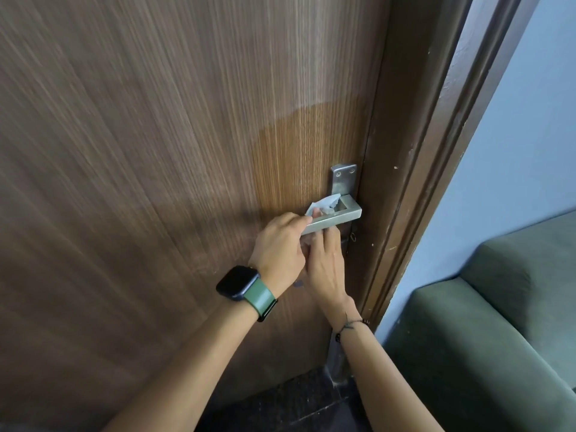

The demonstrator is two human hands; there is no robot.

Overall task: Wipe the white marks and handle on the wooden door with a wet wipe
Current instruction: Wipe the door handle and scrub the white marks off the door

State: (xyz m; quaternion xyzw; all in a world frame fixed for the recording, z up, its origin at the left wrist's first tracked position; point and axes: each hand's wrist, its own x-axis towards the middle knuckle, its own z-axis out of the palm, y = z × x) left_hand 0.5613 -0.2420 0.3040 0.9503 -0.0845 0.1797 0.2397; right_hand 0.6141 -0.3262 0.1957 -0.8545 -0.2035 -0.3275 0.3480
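Wood grain of the door fills our left side, with a darker damp patch above the handle. Our left hand, a watch on its wrist, clenches the wet wipe against the handle's bar. Our right hand presses up beneath it; whether it grasps anything we cannot tell. A green sofa sits far right.

Pretty soft, even indoor light, no harsh glare. The wooden door has streaky motion blur toward 9 and 10 o'clock, sharper near the handle. A glossier, warmer patch sits above it, maybe wet sheen. Faint shadow spreads left of the hands. Wide-angle bend tilts the door frame at 2 o'clock.
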